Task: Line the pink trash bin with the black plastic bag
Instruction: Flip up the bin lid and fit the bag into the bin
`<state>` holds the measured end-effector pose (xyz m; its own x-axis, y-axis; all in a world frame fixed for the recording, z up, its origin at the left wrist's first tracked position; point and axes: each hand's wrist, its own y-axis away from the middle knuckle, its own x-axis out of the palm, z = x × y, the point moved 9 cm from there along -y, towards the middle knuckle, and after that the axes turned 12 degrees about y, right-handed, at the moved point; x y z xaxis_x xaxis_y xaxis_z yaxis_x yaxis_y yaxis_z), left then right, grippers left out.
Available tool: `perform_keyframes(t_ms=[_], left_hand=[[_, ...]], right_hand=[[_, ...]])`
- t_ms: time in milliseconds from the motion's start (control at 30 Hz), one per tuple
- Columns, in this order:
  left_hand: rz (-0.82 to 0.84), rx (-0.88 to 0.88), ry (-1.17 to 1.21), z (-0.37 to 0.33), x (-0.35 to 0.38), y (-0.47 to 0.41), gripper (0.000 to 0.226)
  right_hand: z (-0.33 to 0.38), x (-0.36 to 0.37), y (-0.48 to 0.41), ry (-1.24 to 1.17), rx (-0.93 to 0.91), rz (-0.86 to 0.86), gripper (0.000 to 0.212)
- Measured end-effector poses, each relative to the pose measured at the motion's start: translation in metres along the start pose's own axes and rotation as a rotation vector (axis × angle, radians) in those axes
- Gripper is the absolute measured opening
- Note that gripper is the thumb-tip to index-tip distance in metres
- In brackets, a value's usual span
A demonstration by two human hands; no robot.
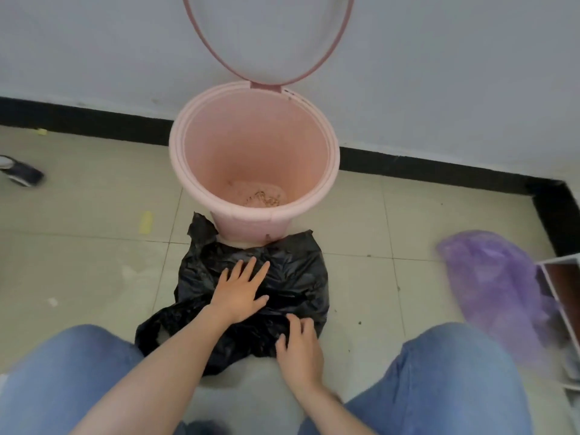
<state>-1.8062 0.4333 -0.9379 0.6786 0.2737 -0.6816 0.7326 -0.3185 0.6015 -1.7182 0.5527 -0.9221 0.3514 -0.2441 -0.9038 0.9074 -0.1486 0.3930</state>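
The pink trash bin (185, 146) stands against the wall, unlined, with a few crumbs on its bottom. Its hinged ring (219, 62) is tipped up against the wall. The black plastic bag (295, 274) lies crumpled flat on the floor tiles just in front of the bin, its far corners touching the bin's base. My left hand (240, 291) rests flat on the middle of the bag with fingers spread. My right hand (299, 350) sits on the bag's near edge, fingers curled into the plastic.
A purple plastic bag (492, 287) lies on the floor at the right, beside a white box edge (561, 296). A dark shoe (22, 172) is at the far left. Small yellow scraps (146, 221) dot the tiles. My jeans-clad knees frame the bottom.
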Motion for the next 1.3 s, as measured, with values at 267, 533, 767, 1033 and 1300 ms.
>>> perform_keyframes(t_ms=[267, 533, 767, 1033, 1300], left_hand=[[0.172, -0.246, 0.374, -0.004, 0.074, 0.017, 0.070], [-0.426, 0.113, -0.013, -0.064, -0.007, -0.006, 0.059], [0.031, -0.163, 0.438, -0.040, 0.041, -0.074, 0.081], [0.139, -0.042, 0.595, -0.082, 0.076, -0.057, 0.058], [0.126, -0.010, 0.915, -0.125, 0.062, -0.037, 0.056]], right_hand=[[-0.055, 0.044, -0.008, -0.159, 0.238, 0.280, 0.071], [-0.107, -0.001, -0.010, -0.424, 0.767, -0.230, 0.066], [-0.115, 0.041, -0.041, -1.101, 0.799, -0.059, 0.088], [-0.112, 0.019, -0.053, -1.102, 0.538, -0.057, 0.067], [-0.129, -0.005, -0.051, -1.196, 0.602, -0.069, 0.066]])
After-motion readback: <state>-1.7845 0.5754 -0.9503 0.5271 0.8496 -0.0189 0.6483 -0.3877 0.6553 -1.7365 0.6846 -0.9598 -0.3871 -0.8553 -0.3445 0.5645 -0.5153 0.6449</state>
